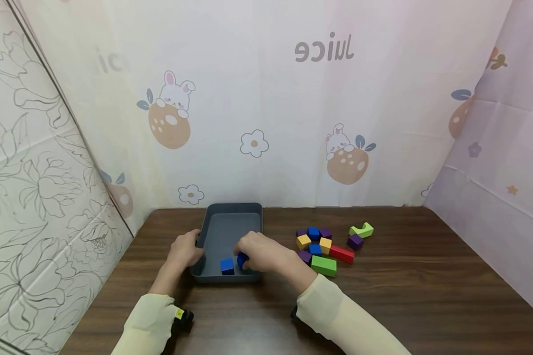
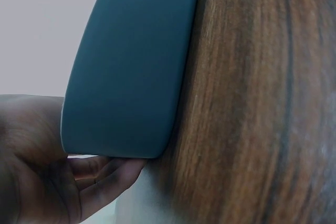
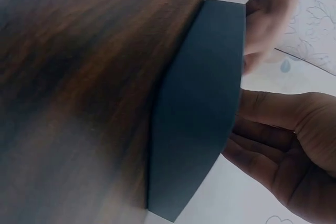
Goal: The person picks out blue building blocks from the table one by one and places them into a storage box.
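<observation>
A dark grey rectangular tray [image 1: 233, 229] lies on the table, left of centre. My left hand [image 1: 185, 250] grips its left side, thumb at the rim and fingers along the outer wall; the left wrist view shows the fingers [image 2: 113, 184] against the tray's end. Over the tray's near right part, my right hand [image 1: 263, 251] pinches a blue block [image 1: 242, 259], partly covered by the fingers. Just left of it, a blue cube [image 1: 227, 266] sits on the tray floor near the front wall. In the right wrist view, the tray wall [image 3: 197, 103] hides the right fingertips.
Right of the tray, loose blocks lie grouped on the wooden table [image 1: 399, 276]: yellow [image 1: 303, 241], blue [image 1: 313, 233], purple [image 1: 356, 241], a red bar [image 1: 341, 254], a green block [image 1: 323, 266] and a light green curved piece [image 1: 361, 230]. A printed curtain [image 1: 257, 98] stands behind.
</observation>
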The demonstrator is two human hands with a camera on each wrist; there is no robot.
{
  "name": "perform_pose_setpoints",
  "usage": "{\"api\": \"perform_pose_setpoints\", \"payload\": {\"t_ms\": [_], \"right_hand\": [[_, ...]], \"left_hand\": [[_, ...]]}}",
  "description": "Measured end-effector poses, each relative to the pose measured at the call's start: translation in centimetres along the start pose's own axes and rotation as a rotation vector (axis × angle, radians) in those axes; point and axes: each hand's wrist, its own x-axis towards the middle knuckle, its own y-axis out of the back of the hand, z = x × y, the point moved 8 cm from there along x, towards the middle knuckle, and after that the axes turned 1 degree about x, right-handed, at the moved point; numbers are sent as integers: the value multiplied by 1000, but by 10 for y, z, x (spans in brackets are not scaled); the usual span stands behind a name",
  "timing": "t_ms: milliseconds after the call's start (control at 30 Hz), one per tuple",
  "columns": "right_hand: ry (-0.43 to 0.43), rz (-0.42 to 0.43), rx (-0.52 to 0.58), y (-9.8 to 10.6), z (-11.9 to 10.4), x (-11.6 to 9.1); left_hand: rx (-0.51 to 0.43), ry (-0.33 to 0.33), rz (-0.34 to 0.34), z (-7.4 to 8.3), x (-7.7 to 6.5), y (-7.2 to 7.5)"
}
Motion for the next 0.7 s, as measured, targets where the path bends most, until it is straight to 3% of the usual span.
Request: {"api": "perform_pose_setpoints", "payload": {"t_ms": [700], "right_hand": [[4, -17, 21, -10, 4, 5]], "left_hand": [[6, 7, 1, -1, -1, 0]]}}
